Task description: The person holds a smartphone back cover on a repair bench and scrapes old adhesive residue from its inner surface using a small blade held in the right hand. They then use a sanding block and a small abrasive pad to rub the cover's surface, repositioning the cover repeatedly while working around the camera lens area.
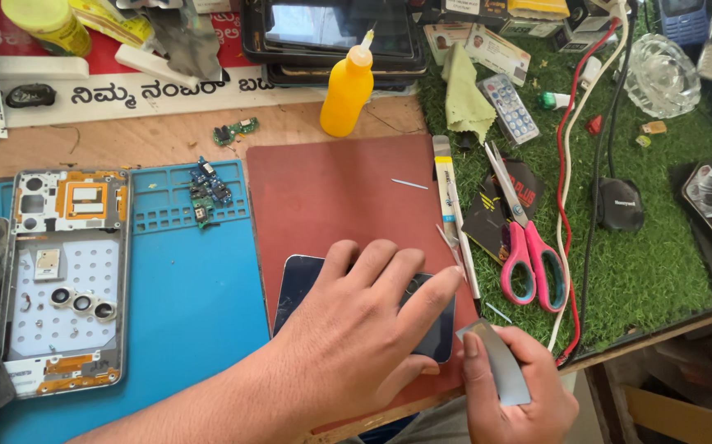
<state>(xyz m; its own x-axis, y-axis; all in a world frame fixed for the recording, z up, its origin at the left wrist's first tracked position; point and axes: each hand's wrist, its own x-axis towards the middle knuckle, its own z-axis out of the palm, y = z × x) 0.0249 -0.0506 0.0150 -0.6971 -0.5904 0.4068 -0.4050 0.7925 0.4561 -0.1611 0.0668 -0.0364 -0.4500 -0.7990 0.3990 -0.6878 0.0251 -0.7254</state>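
Two hands work at the near edge of the worktop [150,140]. The left hand [356,329] lies flat, fingers [426,292] spread, pressing down a dark phone screen [298,284] on the red mat [331,193]. The screen's long axis runs left to right, roughly parallel to the worktop's front edge, its right end toward the right hand [516,395]. That hand pinches a thin grey pry card [500,366] between thumb and fingers, the card's tip at the screen's right corner. Pink-handled scissors [529,247] lie just beyond, blades pointing away.

Bright even daylight, soft short shadows; glare on stacked dark glossy tablet screens [335,29]; sharp focus, slight edge distortion.
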